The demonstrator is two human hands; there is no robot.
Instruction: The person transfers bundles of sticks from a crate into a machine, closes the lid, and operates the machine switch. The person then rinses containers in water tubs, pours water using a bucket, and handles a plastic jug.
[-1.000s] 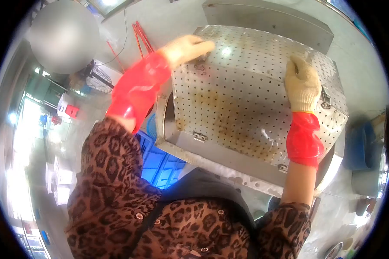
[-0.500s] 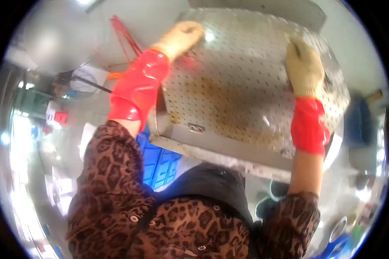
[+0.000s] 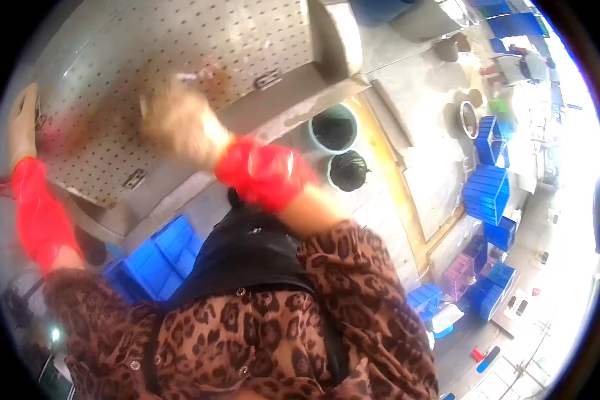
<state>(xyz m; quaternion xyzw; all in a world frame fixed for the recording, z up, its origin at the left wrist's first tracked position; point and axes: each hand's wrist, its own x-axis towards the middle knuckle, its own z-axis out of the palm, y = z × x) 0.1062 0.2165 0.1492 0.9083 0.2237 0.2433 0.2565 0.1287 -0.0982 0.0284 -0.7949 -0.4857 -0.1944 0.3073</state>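
Observation:
A large perforated metal panel with brownish stains lies in front of me, set in a metal frame with small latches along its near side. At the panel's far left edge is my left hand, in a cream glove with a red cuff. Its fingers look closed around that edge, though they are partly hidden. My right hand, gloved the same way, is over the middle of the panel near its front side. Motion smears its fingers, so whether it holds anything cannot be made out.
Blue crates stand below the frame on my left. Two round buckets with dark insides sit on the floor right of the frame. Farther right are more blue crates, a pink crate and a wooden strip.
My view has swung to the right, so the panel now sits at the upper left. My right hand has moved from the panel's right part towards its middle front; my left stays by the left edge.

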